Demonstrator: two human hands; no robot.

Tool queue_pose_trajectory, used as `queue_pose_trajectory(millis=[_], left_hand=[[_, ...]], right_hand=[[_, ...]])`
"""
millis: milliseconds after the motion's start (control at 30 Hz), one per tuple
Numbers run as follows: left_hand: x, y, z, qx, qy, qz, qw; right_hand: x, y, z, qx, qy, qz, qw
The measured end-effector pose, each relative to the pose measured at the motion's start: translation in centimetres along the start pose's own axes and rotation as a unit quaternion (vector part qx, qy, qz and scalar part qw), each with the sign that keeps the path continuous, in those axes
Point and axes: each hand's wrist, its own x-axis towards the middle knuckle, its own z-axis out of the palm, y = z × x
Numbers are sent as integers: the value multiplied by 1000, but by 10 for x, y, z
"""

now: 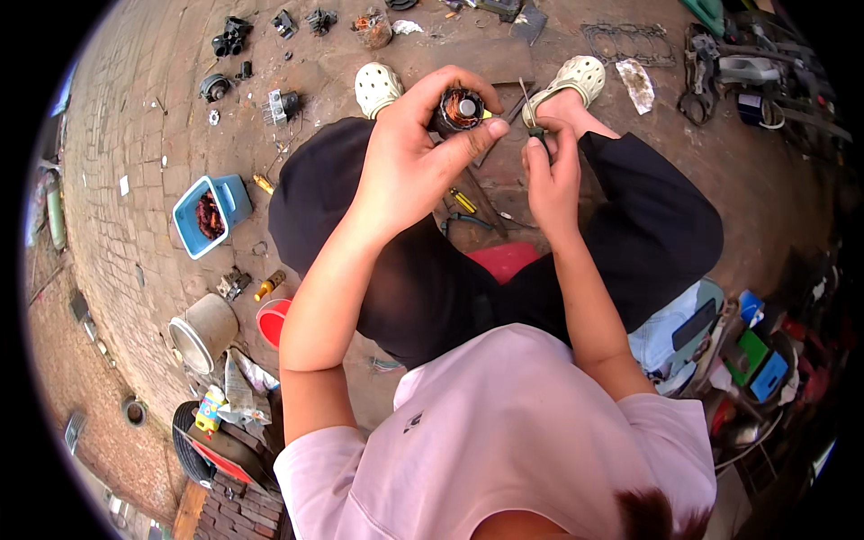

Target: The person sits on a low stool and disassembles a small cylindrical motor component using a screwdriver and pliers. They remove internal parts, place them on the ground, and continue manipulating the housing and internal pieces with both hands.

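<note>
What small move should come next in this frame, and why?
Probably bring the thin-shafted tool toward the copper-wound part: the left hand grips that part, while the right hand holds the tool to its right, apart from it.

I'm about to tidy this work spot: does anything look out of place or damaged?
Dark loose parts lie scattered at upper left, unsorted. A ragged, stained pale sheet right of the right clog looks like litter. Damage to the copper-wound part in the left hand: cannot tell.
</note>
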Motion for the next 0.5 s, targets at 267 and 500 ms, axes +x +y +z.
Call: queue_pose_trajectory(millis=[267,500], left_hand=[[10,6,15,40,12,68,997],[10,4,19,74,18,147,986]], right_hand=[[-74,-147,-59,-73,-36,-256,963],[-77,-156,-57,-142,-31,-310,940]])
